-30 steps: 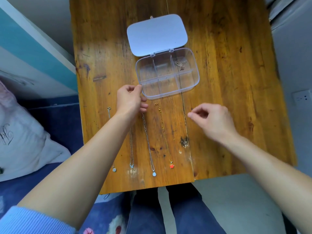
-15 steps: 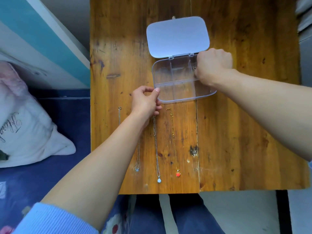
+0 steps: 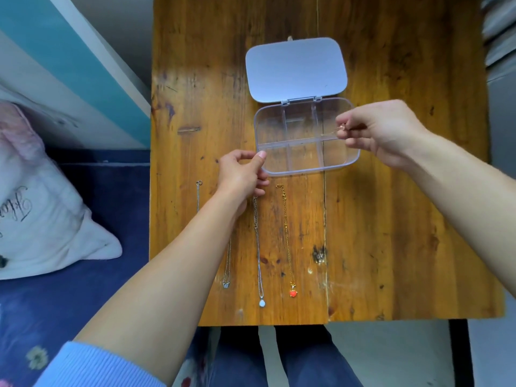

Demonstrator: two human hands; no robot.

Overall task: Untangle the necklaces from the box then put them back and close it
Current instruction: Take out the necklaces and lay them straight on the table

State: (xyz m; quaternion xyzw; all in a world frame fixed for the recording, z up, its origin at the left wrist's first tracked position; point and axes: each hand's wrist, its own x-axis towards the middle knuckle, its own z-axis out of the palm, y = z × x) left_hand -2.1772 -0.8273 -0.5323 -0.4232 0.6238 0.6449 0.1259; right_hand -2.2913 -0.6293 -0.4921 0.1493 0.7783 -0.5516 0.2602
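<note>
Four necklaces (image 3: 258,247) lie straight near the surface's (image 3: 391,247) front edge. Behind them the left hand (image 3: 241,174) pinches the box's (image 3: 307,135) front-left corner. The right hand (image 3: 382,129) has lifted out the last tangled necklace (image 3: 341,127), its grip pinching it, leaving the compartments empty for untangling next.

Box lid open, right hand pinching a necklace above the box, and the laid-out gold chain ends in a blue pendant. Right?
Not quite: in the head view the gold chain ends in a red pendant. The lid is open, and the right hand pinches a necklace above the box.
</note>
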